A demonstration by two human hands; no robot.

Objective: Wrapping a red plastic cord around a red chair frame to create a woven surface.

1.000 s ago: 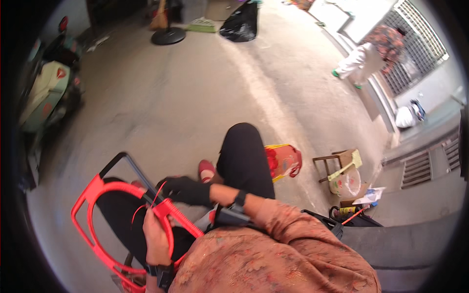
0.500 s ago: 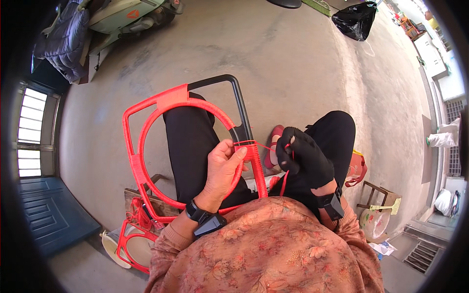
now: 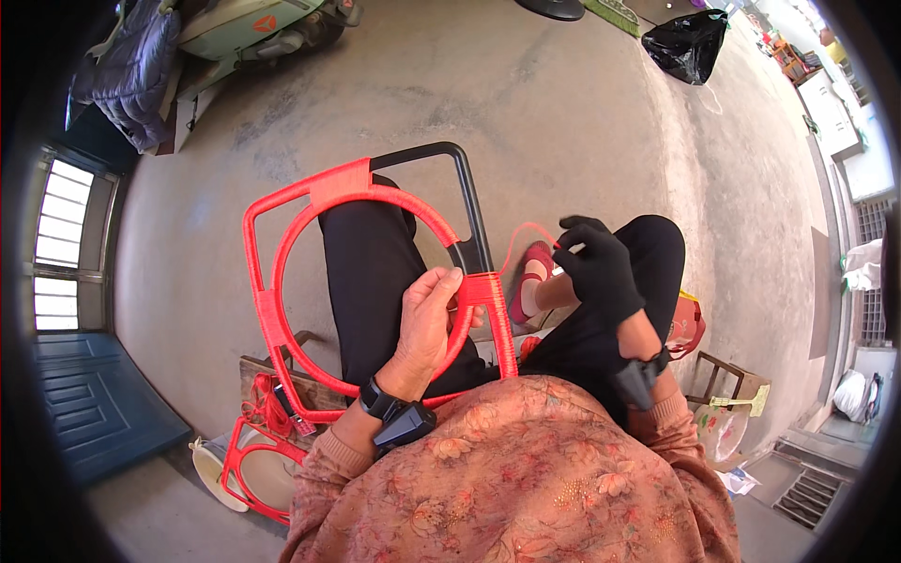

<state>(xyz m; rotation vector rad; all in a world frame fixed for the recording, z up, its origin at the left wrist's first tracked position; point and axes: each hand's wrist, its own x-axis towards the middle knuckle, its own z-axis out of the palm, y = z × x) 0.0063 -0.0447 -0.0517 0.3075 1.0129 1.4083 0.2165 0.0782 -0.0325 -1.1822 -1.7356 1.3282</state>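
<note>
A squarish black tube frame with a round ring inside lies tilted across my lap. Red cord is wound tightly over most of it; its far right corner is bare black. My left hand, bare, pinches the frame with thumb and fingers at the wrapped joint where the ring meets the right side bar. From that joint a loose strand of red cord arches over to my right hand. That hand wears a black glove and holds the strand between thumb and fingers, apart from the frame.
A second red frame leans by a pale round container at lower left, near a bundle of red cord. A red bag and a small wooden stool stand to the right. A scooter is parked at far left.
My right hand has lifted and turned, and the strand has gone from taut to a slack arch. The frame has shifted slightly right, with my left hand still on it.
</note>
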